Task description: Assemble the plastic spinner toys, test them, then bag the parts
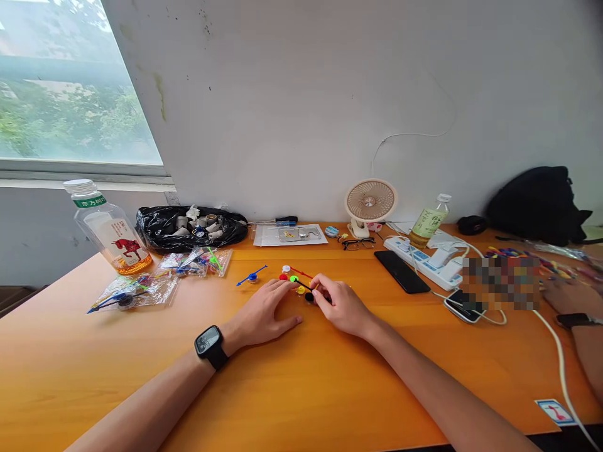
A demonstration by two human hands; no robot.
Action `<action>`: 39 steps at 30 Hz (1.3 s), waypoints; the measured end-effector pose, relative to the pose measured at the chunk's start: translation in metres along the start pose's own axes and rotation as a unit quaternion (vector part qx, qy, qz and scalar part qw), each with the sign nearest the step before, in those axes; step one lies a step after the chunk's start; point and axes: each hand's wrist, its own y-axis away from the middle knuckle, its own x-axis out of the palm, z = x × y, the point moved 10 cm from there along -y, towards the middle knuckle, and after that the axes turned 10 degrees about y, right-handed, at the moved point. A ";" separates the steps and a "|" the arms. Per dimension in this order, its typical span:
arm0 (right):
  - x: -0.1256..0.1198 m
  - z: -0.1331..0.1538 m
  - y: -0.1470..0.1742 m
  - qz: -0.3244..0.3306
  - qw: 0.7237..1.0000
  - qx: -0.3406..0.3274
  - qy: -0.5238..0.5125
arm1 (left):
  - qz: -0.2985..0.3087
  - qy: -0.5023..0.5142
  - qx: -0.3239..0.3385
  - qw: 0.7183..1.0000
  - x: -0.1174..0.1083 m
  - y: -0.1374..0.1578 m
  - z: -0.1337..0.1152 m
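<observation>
My left hand (264,314) lies on the wooden table, fingers stretched out and thumb apart. Its fingertips are beside the left tip of a thin black plastic arrow (303,285); whether they touch it I cannot tell. My right hand (343,306) pinches that arrow's right end between thumb and fingers. Around the hands are small round plastic pieces: a white one (286,269), a red one (283,277), a green one (294,279), a yellow one (300,289) and a black one (309,297). Behind them lies a red arrow (304,274). A blue arrow with a round blue piece (253,277) lies farther left.
Clear bags of plastic parts (151,292), a large bottle (110,232) and a black bag (146,226) stand left. A fan (370,202), glasses (358,243), phone (400,271), power strip (419,260) and cables are right. Another person's arm (584,333) rests far right.
</observation>
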 end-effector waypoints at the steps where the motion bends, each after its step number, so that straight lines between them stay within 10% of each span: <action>1: 0.002 0.005 0.001 0.014 1.000 -0.015 -0.023 | -0.002 -0.002 -0.002 1.000 -0.001 0.000 0.000; 23: 0.009 0.013 -0.007 -0.061 0.991 -0.086 -0.081 | -0.040 0.023 -0.040 0.998 -0.006 -0.004 0.010; 39: 0.012 0.033 0.005 0.006 0.987 -0.135 -0.082 | 0.018 0.030 -0.044 0.998 0.002 -0.002 0.000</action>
